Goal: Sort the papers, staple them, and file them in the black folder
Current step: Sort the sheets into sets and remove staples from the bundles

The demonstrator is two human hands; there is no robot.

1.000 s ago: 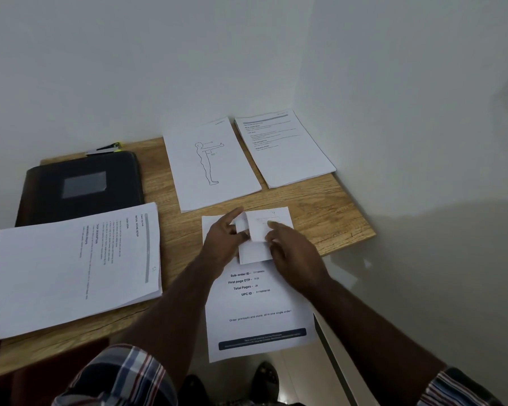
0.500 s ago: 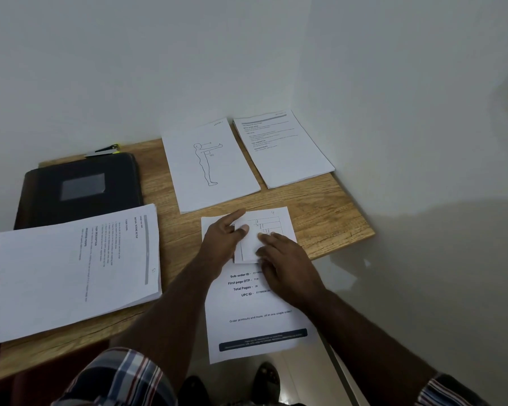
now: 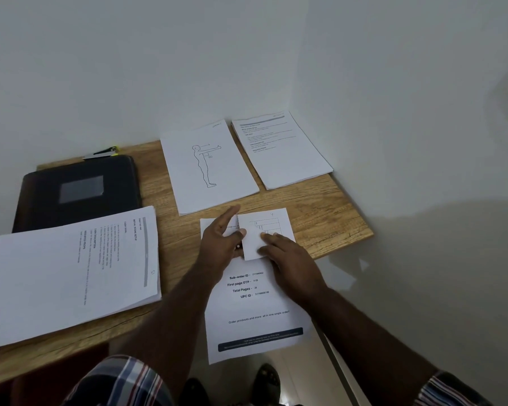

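Note:
A small folded white paper [image 3: 269, 227] lies on top of a printed order sheet [image 3: 255, 315] that hangs over the table's front edge. My left hand [image 3: 219, 244] has its index finger straight and its thumb on the small paper's left edge. The straight fingers of my right hand [image 3: 289, 260] press flat on that paper's lower right part. The black folder [image 3: 77, 191] lies shut at the back left, with a stapler [image 3: 101, 152] just behind it. A thick paper stack [image 3: 71, 271] lies at the front left.
A sheet with a body outline [image 3: 208, 168] and a text sheet [image 3: 279, 148] lie side by side at the back of the wooden table [image 3: 329, 212]. White walls close the table in behind and on the right. Shoes and floor show below the front edge.
The small paper, lifted and bent between both hands a second ago, now lies flat on the order sheet. My right fingers have come down onto it.

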